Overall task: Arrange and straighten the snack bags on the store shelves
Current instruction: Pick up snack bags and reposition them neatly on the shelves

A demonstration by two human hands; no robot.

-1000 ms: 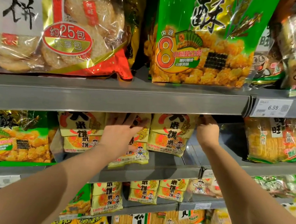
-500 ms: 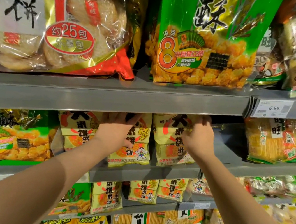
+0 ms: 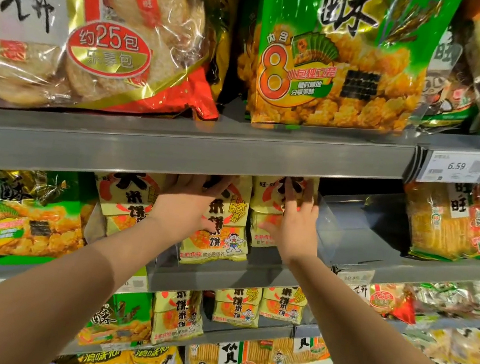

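Reaching under the upper shelf [image 3: 188,150], the left hand [image 3: 183,205] lies flat, its fingers [image 3: 192,183] spread and released across the upper front of the middle yellow bag [image 3: 216,239]. That bag stands upright at the front edge of the second shelf [image 3: 373,269]. The heel of this hand overlaps the left yellow bag [image 3: 126,197] just beside it. The right hand [image 3: 297,226] covers the right yellow bag [image 3: 264,197], which sits a little back from that edge. Its fingers [image 3: 295,195] bend over the bag's top print, with the thumb stretched left. Blur hides whether they pinch the bag or only press it. The upper shelf's front lip cuts off the tops of all three bags and part of the left fingers.
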